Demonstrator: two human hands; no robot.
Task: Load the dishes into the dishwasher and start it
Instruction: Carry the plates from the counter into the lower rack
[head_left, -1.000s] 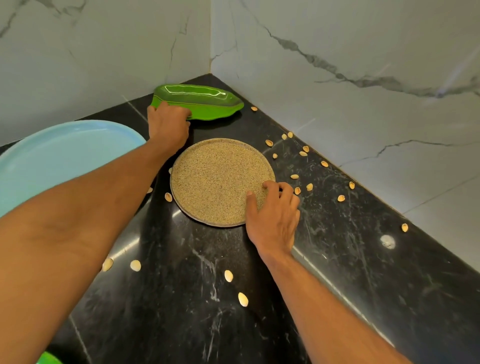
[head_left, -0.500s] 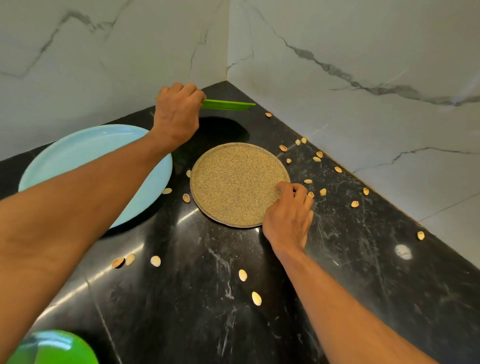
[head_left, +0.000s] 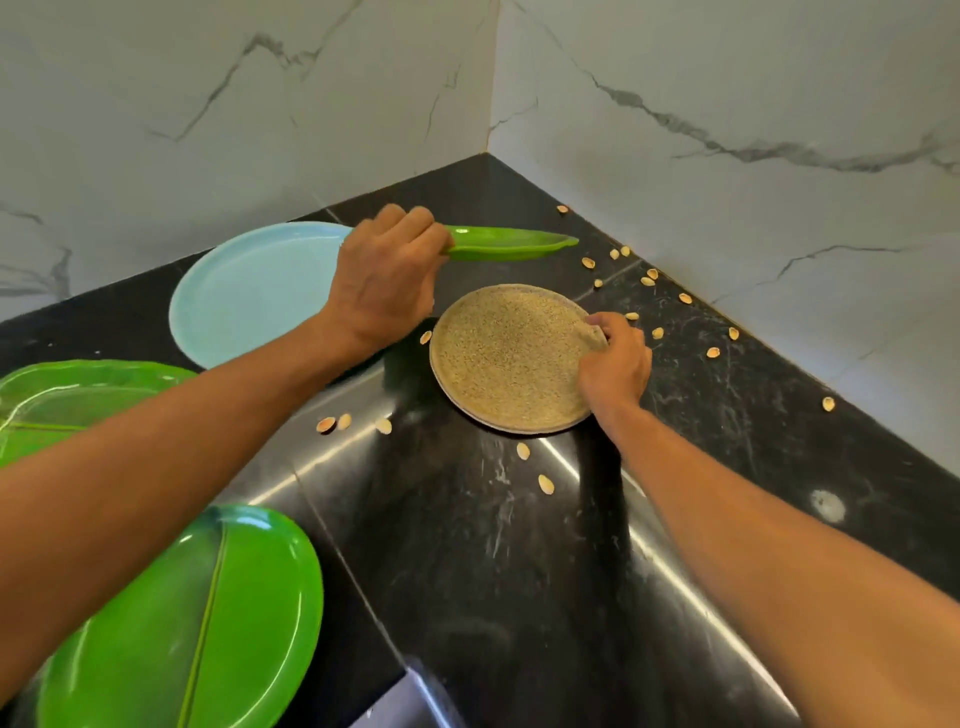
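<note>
Nearest, at lower left: a green leaf-shaped plate (head_left: 176, 623) lying flat on the black marble surface (head_left: 493, 571). Just behind it, partly hidden under the left forearm, a second green leaf plate (head_left: 67, 395). Scattered over the surface, pistachio shells (head_left: 545, 483), thickest along the right wall. Farther in, right hand (head_left: 615, 364) curled over the right rim of the speckled tan plate (head_left: 504, 358), fingertips pinching its edge; plate otherwise resting on the surface. Left of it, a pale blue plate (head_left: 249, 296) lying flat, its right side covered by the left hand (head_left: 384, 280). Left hand closed around one end of a small green leaf dish (head_left: 514, 244), held edge-on above the surface, clear of the tan plate. Beyond, white marble walls (head_left: 727, 104) meeting at the corner.
</note>
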